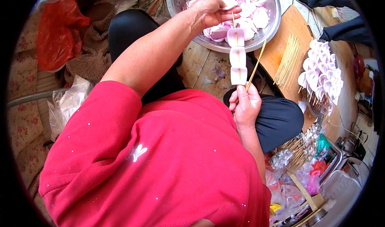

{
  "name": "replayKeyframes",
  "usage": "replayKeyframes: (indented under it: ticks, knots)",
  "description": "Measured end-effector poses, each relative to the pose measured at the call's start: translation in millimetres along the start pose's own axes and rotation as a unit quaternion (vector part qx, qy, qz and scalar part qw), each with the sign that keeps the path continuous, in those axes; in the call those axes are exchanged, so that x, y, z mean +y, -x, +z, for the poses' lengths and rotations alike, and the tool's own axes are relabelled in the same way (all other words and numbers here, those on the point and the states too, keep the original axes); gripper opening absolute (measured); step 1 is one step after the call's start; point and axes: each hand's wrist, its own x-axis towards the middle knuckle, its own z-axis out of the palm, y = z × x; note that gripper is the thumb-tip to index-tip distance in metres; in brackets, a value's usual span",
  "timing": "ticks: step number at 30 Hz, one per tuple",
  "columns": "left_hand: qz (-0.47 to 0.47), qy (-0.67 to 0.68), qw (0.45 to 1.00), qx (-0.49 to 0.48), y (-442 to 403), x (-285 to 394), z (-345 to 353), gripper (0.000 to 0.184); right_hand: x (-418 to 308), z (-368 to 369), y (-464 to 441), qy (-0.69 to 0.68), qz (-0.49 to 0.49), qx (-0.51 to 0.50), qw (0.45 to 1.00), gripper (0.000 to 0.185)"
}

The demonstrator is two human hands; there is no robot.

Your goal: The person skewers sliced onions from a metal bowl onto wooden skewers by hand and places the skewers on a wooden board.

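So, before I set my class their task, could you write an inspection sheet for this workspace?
Surface: wooden board bears bare skewers.
Job's things: colander holds loose onion pieces; one skewer carries three; loaded skewers stand right.
Clutter: red bag, floor scraps.
Grippers: left hand holds a piece; right hand grips two skewers.
Cables: cannot tell, right edge unclear.
Surroundings: another person's legs.

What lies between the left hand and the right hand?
A stick with three onion pieces threaded on it, running from the right hand up to the left hand's fingers, as the head view shows.
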Motion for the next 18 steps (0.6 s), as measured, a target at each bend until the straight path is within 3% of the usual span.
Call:
replayKeyframes:
  ticks: [3,8,14,18]
  knots:
    - [0.004,-0.007,1.0,-0.017,-1.3,-1.0,-1.0,0.038,-0.5,0.0,0.9,0.004,0.001,-0.001,1.0,0.013]
    - [0.085,-0.223,0.971,-0.02,8.6,-3.2,2.4,0.034,0.3,-1.0,1.5,0.004,0.005,0.002,1.0,0.012]
    - [0.052,-0.255,0.965,0.01,18.8,-12.3,12.9,0.035,1.3,2.7,1.4,-0.012,0.013,0.0,1.0,0.012]
    - [0.086,-0.258,0.962,0.028,14.8,-25.3,11.2,0.032,1.0,3.2,-0.2,-0.024,0.008,0.004,1.0,0.012]
